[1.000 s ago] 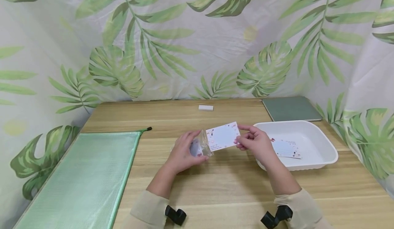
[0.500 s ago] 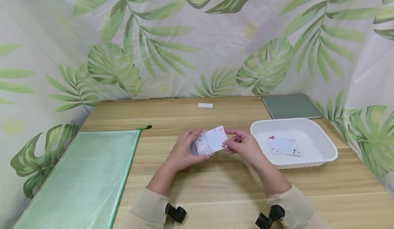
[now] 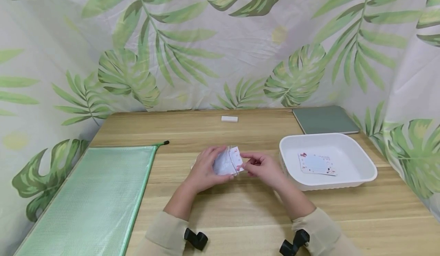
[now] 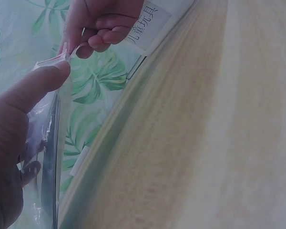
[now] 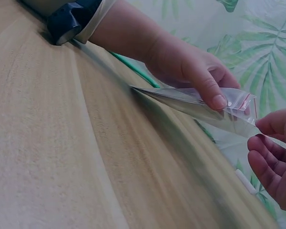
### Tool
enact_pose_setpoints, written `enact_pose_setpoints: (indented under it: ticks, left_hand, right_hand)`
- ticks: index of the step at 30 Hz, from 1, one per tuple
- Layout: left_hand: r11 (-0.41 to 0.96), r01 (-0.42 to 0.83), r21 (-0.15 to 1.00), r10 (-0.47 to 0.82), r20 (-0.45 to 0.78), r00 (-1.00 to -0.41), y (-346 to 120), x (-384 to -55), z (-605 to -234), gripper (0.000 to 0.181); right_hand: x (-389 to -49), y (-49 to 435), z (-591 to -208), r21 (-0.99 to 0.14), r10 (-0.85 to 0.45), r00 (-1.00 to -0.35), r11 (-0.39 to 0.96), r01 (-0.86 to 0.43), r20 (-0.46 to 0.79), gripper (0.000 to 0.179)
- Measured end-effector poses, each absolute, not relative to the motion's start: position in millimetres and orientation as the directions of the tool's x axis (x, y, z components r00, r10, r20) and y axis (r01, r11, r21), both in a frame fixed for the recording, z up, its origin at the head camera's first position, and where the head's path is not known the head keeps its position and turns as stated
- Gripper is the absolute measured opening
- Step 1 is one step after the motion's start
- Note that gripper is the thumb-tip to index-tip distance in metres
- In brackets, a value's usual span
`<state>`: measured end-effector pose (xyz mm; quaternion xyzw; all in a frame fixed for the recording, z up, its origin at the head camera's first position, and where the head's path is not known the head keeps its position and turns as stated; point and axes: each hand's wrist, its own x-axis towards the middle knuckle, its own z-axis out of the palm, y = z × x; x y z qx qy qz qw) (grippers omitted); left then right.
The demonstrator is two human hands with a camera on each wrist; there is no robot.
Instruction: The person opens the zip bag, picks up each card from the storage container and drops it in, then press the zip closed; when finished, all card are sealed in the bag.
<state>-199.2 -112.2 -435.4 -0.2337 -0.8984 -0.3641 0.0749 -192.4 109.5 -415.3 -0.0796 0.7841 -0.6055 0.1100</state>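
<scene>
Plastic bag [image 3: 222,165], held by the left grip [image 3: 203,172], looks soft and slippery, while light card [image 3: 236,156], pinched by the right grip [image 3: 264,170], seems best held at its edge.

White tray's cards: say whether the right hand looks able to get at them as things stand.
Likely yes: the cards lie inside the open white tray, with nothing seen covering them. The right hand is close by, though occupied at the card partly inside the clear bag.
</scene>
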Motion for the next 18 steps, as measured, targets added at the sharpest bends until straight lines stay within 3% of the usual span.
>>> enact_pose_setpoints:
  ticks: [10,18]
  left_hand:
    - [0.623,0.443,0.644,0.346,0.281,-0.895,-112,-198,-435,0.087]
    - [0.623,0.428,0.655,0.341,0.266,-0.902,-112,-199,-435,0.089]
  right_hand:
    - [-193,102,-425,-0.945,-0.337,-0.94,0.322,-0.066,-0.049,0.031]
    - [-191,118,-411,-0.949,-0.295,-0.953,0.313,-0.035,-0.062,0.035]
